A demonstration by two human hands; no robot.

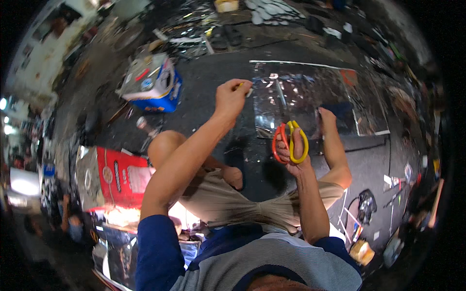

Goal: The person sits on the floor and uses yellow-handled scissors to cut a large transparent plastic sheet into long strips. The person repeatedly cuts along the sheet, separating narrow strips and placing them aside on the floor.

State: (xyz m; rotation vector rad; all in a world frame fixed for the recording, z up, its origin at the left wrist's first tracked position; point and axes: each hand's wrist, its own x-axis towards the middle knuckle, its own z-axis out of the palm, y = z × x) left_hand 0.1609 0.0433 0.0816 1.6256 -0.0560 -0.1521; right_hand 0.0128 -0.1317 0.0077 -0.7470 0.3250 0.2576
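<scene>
My left hand (pixel 230 101) is raised over the floor with its fingers closed. A small object, yellow and white at its ends, pokes out of the fingertips, too small to name. My right hand (pixel 294 156) holds a pair of scissors (pixel 298 145) by their red and yellow handles, the blades pointing away from me. Under the blades lies a glossy see-through sheet (pixel 310 87), with pale strips along some edges and an orange patch near its far right corner. The left hand is just off the sheet's left edge.
My bare foot (pixel 328 116) rests at the sheet's near right part. A blue and white box-shaped can (pixel 155 92) stands at left. A red and white sack or carton (pixel 116 177) lies beside my left knee. Scraps and a black plastic bag (pixel 367 203) lie to the right.
</scene>
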